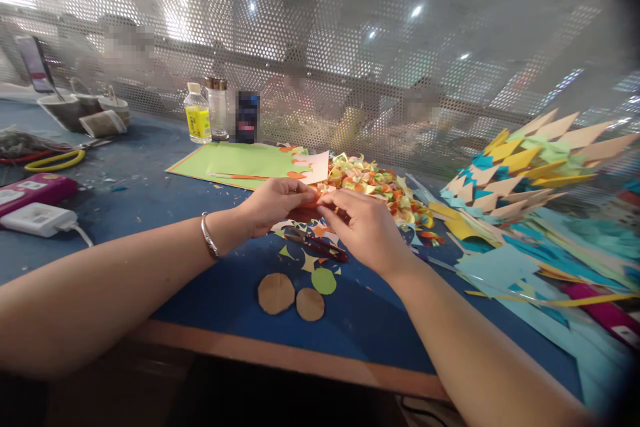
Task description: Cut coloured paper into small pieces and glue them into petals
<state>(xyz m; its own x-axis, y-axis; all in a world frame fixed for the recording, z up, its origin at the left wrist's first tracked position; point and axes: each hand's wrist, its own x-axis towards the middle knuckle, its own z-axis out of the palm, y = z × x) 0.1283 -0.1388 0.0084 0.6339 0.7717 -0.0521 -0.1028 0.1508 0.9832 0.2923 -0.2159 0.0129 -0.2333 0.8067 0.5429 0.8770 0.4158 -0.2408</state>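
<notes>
My left hand (273,207), with a bangle on its wrist, and my right hand (370,230) meet over the middle of the table. Their fingers are pinched together on a small piece of orange paper (303,213), mostly hidden by the fingers. Just below lies a pair of scissors (325,248) among paper scraps (309,260). Two brown cardboard discs (276,293) and a green paper disc (324,281) rest nearer the front edge. Beyond my right hand is a heap of small curled paper pieces (367,177) in orange, yellow, green and cream.
Green paper sheets (230,159) lie behind my hands, near a yellow-labelled bottle (197,117) and a clear bottle (218,110). Yellow-handled scissors (55,161) and a white charger (39,220) are at left. A spiky folded-paper piece (505,173) and blue sheets (500,270) occupy the right.
</notes>
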